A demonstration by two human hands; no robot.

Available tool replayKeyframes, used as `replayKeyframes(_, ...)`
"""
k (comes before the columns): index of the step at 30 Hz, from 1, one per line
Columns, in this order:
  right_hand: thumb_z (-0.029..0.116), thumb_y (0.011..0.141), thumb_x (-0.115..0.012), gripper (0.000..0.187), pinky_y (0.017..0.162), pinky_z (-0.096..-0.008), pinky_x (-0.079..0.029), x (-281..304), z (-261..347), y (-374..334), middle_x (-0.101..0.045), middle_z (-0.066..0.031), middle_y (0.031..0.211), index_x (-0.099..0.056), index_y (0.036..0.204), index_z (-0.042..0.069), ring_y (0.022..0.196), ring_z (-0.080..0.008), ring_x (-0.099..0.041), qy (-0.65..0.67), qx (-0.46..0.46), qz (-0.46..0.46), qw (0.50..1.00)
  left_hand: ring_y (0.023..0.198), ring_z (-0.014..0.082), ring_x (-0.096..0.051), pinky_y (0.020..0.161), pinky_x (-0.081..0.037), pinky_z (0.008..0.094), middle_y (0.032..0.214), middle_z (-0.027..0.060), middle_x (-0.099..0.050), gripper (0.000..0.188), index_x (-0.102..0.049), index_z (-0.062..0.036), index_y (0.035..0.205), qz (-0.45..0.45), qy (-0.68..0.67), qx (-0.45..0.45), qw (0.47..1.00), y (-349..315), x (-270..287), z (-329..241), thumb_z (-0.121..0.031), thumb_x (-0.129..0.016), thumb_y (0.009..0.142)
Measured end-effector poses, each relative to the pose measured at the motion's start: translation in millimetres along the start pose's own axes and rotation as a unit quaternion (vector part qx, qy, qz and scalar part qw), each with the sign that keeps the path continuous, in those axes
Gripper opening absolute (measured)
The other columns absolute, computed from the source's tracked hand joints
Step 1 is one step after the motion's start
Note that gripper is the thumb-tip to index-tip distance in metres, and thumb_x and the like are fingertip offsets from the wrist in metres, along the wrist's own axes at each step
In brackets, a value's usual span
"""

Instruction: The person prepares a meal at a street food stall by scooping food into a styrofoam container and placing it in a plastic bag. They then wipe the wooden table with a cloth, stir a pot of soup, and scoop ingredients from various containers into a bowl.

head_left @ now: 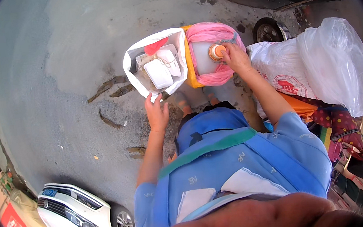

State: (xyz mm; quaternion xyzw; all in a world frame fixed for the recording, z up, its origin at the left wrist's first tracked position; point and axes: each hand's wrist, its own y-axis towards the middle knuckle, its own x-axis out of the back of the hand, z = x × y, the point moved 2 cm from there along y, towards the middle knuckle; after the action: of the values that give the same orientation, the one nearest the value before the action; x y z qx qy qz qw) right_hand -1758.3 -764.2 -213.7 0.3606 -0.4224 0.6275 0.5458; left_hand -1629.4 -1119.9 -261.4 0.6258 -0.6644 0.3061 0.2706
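My right hand is closed on a small round orange-and-white container, cup-like in shape. It is over the opening of a bucket lined with a pink plastic bag; pale stuff shows inside. To its left stands a white bag, wide open at the top. In it lie several white boxes, some string and a red piece. My left hand grips the near rim of this bag with its fingertips, which are partly hidden by the edge.
A yellow edge shows between the bag and the bucket. Right of me are a white printed sack, a clear plastic bag and a wheel. A white car is at lower left. Brown leaf-like scraps lie on the grey ground.
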Motion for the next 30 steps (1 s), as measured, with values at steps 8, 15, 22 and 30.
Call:
replayKeyframes(8,0.029,0.080,-0.067,0.054,0.081,-0.0467,-0.050,-24,-19,17,-0.058,-0.0186,0.109,-0.045,0.127,0.014,0.099,-0.0357,-0.061,-0.128,0.050,0.126,0.982,0.119,0.0385,-0.046,0.101,-0.040,0.0419,0.132,0.0229,-0.040,0.042,-0.057,-0.0064,0.118,0.149,-0.106,-0.044,0.982,-44,-44,-36,-0.010,-0.069,0.078)
replayKeyframes(15,0.011,0.071,-0.069,0.052,0.085,-0.0444,-0.050,-5,-26,23,-0.049,-0.0123,0.115,-0.051,0.118,0.023,0.103,-0.0359,-0.058,-0.129,0.199,0.211,0.948,0.118,0.0379,-0.048,0.100,-0.041,0.0405,0.133,0.0221,-0.040,0.043,-0.056,-0.0051,0.120,0.141,-0.059,-0.095,0.984,-14,-35,-56,-0.009,-0.068,0.079)
replayKeyframes(22,0.000,0.076,-0.060,0.051,0.078,-0.0367,-0.052,16,-54,-12,-0.049,-0.0098,0.108,-0.044,0.121,0.015,0.091,-0.0256,-0.060,0.285,0.047,-0.044,0.956,0.112,0.0371,-0.052,0.096,-0.043,0.0410,0.122,0.0187,-0.053,0.038,-0.058,-0.0044,0.117,0.179,-0.095,-0.124,0.971,2,-67,-112,-0.012,-0.066,0.080)
replayKeyframes(30,0.003,0.087,-0.049,0.045,0.063,-0.0241,-0.046,33,-99,-233,-0.048,-0.0085,0.102,-0.033,0.129,0.009,0.072,-0.0112,-0.054,0.608,-0.124,0.027,0.784,0.117,0.0386,-0.052,0.099,-0.041,0.0406,0.118,0.0298,-0.056,0.070,-0.038,0.0101,0.128,0.070,-0.101,-0.165,0.979,97,-194,-255,-0.025,-0.070,0.077)
